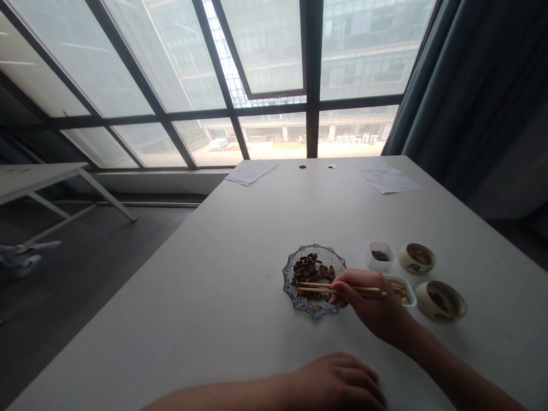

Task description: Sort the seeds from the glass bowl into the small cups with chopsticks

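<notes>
My right hand (pixel 363 297) is closed round a pair of light wooden chopsticks (pixel 314 286). Their tips reach over a scalloped clear glass bowl (pixel 289 297) and are among dark brown, flat dried pieces (pixel 310 268); whether a piece is pinched I cannot tell. A few lighter bits lie near the bowl's front. Below, my left hand (pixel 345 382) rests palm down on the white table, fingers loosely bent and holding nothing visible. Just beyond my right hand stands a white plastic tub (pixel 413 297) with pale yellowish pieces, partly hidden by the hand.
A second small white tub (pixel 380 264) holds dark bits. Two beige round bowls (pixel 417 268) with dark markings stand at the right. Paper sheets (pixel 252 171) lie at the far left of the table (pixel 192 297), more papers (pixel 391 178) at the far right. Windows and a curtain stand behind.
</notes>
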Action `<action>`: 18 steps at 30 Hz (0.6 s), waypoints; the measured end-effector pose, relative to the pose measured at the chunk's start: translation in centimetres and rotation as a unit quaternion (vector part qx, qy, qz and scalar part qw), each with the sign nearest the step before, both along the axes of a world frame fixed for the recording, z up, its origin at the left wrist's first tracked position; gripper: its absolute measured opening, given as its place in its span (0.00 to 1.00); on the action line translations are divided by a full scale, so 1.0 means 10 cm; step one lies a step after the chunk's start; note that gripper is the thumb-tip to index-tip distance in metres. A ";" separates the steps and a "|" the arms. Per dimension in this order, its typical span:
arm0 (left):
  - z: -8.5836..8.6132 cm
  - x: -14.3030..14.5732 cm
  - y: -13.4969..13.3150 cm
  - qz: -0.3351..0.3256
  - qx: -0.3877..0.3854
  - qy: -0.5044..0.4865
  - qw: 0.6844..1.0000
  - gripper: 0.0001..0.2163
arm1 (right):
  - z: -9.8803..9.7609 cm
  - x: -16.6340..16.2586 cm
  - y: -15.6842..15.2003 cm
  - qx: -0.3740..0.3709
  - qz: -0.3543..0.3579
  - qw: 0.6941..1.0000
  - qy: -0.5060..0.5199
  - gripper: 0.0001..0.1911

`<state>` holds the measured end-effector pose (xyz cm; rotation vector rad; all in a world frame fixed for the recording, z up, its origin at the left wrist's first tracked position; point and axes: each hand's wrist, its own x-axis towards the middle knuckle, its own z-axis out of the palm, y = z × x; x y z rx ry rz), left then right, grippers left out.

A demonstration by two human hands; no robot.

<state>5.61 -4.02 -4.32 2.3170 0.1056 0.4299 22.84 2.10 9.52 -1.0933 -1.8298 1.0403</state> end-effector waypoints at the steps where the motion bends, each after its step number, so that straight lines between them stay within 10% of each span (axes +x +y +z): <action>1: 0.00 0.00 0.00 0.002 0.001 0.000 1.000 0.19 | -0.03 0.00 0.01 -0.005 -0.002 1.000 0.003 0.22; 11: 0.00 0.00 0.00 0.001 -0.001 0.013 1.000 0.17 | -0.15 0.00 0.03 -0.061 -0.079 0.993 0.055 0.27; 18: 0.03 -0.01 0.03 -0.008 -0.013 0.018 1.000 0.16 | 0.49 0.28 -0.13 -0.052 -0.222 0.968 0.100 0.23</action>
